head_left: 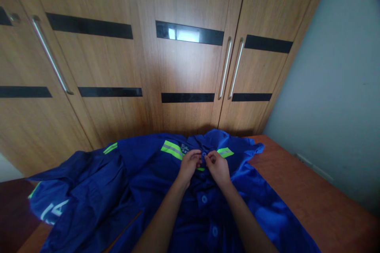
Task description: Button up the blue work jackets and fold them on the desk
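Note:
A blue work jacket with yellow-green and silver reflective strips lies spread out, front side up. Both hands meet at its button placket, near the chest. My left hand has its fingers curled on the cloth left of a round button. On the other side, the thumb and fingers of my right hand pinch the placket beside that button. Lower down the front, a second button and a third button show. The fingertips partly cover the cloth they grip.
The jacket rests on a reddish-brown surface. Directly behind stands a wooden wardrobe with dark strips and metal handles, its doors closed. A pale wall bounds the right side. At the left, a sleeve with white lettering lies bunched.

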Demonstrator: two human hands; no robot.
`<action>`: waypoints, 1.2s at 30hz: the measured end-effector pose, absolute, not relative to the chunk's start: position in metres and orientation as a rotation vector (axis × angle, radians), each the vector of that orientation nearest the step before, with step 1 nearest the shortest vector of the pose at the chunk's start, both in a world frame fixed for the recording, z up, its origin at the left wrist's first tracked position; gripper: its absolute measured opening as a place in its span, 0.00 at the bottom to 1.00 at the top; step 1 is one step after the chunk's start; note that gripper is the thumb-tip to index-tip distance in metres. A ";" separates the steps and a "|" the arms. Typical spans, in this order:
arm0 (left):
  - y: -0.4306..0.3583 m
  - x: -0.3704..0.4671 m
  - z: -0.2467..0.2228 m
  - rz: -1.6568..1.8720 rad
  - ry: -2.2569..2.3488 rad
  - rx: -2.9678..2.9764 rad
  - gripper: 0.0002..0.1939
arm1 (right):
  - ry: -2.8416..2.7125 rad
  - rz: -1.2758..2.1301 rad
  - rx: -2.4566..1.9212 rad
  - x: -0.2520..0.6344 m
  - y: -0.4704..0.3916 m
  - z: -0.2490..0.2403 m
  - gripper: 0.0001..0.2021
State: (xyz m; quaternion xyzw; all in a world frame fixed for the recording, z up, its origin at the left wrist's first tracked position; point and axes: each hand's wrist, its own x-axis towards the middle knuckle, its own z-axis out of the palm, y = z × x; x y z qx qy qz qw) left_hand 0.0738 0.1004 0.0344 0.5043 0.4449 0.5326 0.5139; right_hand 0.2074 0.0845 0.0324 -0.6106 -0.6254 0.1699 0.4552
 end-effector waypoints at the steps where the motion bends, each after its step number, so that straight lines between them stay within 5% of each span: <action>1: 0.100 0.074 0.035 1.283 1.068 1.221 0.15 | -1.538 0.376 -1.550 0.208 0.085 0.032 0.08; 9: 0.104 0.079 0.028 1.273 1.145 1.419 0.24 | -1.566 0.247 -1.693 0.213 0.083 0.033 0.12; 25: 0.097 0.053 0.051 1.163 1.694 2.019 0.18 | -1.668 0.158 -1.934 0.223 0.080 0.047 0.11; 36: 0.089 0.062 0.040 0.801 1.613 2.393 0.21 | -2.061 -0.077 -1.790 0.189 0.152 0.096 0.10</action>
